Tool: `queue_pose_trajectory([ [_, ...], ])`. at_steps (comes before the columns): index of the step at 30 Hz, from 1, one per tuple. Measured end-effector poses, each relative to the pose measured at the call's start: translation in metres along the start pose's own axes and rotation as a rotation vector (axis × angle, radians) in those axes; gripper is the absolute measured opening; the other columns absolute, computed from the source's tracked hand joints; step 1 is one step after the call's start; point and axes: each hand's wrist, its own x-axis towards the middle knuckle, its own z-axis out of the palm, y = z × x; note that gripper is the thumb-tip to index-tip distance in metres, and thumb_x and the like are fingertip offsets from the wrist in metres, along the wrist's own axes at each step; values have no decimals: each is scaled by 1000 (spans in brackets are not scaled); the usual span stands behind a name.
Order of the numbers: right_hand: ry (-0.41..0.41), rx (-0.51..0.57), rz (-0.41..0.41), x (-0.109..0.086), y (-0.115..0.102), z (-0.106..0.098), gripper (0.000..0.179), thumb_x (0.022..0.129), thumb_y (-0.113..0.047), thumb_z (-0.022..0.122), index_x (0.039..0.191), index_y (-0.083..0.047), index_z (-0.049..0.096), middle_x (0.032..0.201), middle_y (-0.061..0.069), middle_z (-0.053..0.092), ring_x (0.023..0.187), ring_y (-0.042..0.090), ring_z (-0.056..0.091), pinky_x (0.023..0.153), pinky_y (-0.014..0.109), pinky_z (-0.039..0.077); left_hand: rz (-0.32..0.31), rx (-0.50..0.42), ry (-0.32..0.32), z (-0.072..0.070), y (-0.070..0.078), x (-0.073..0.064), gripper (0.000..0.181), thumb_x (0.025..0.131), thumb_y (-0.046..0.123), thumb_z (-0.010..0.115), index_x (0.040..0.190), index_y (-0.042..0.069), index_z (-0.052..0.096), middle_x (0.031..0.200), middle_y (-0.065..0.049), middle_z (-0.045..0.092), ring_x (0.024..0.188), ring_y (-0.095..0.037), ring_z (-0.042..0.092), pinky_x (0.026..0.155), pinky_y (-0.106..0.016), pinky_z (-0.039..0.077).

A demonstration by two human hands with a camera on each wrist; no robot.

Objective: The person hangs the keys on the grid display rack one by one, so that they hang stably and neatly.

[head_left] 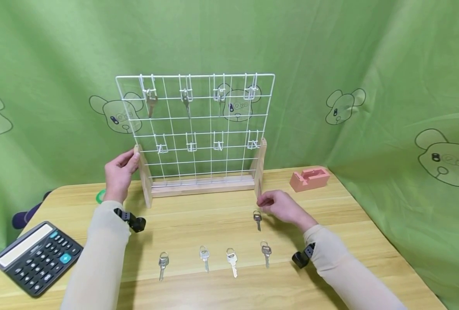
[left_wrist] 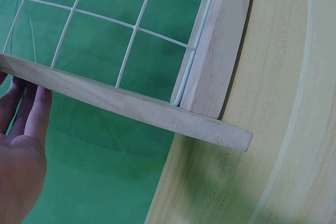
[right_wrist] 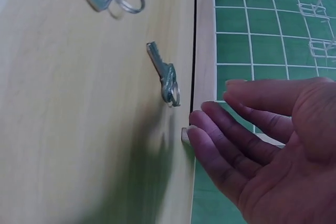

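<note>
On a wood-grain table (head_left: 198, 226), a ringed key (head_left: 257, 218) lies just near-side and left of the parted, empty fingers of the right hand (head_left: 282, 206), blade pointing near; the left hand (head_left: 118, 175), farther off, touches a wooden upright (head_left: 145, 183).

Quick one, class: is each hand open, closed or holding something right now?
Left hand: closed, holding the left wooden upright.
Right hand: open, holding nothing, near the right wooden upright.
</note>
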Motion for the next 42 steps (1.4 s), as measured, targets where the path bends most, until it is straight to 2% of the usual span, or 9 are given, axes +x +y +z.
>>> queue_pose_trajectory([
  [4, -21, -16, 26, 1, 1, 2, 18, 86, 4, 66, 104, 5, 67, 92, 8, 66, 85, 20, 61, 83, 37, 56, -5, -17, -2, 0, 0, 0, 46, 89, 18, 74, 130, 2, 60, 131, -17, 60, 106, -16, 63, 93, -22, 53],
  [16, -41, -119, 91, 9, -1, 8, 10, 83, 3, 66, 92, 1, 68, 80, 4, 63, 70, 17, 56, 63, 30, 54, 10, 7, -3, 0, -1, 1, 46, 89, 21, 74, 130, 3, 61, 130, -17, 60, 105, -16, 64, 91, -22, 54],
  [24, -58, -178, 178, 18, -1, 12, 7, 82, 1, 69, 88, -3, 68, 79, 4, 63, 71, 19, 56, 61, 28, 52, 7, 4, -7, 1, -1, 2, 46, 89, 21, 75, 129, 4, 62, 131, -17, 59, 106, -17, 63, 91, -20, 54],
  [32, -35, -188, 213, 21, -1, 15, 7, 80, 2, 67, 84, -3, 67, 74, 5, 61, 62, 16, 56, 52, 26, 51, 16, 6, -7, 0, -3, 1, 46, 89, 22, 75, 129, 4, 62, 131, -17, 60, 106, -17, 63, 90, -20, 54],
  [42, -33, -172, 250, 20, -3, 17, 11, 80, 4, 63, 76, -6, 64, 69, 5, 62, 59, 16, 56, 49, 24, 49, 7, 0, -9, -1, -2, 0, 46, 89, 21, 74, 130, 4, 61, 132, -18, 59, 107, -18, 63, 91, -21, 53],
])
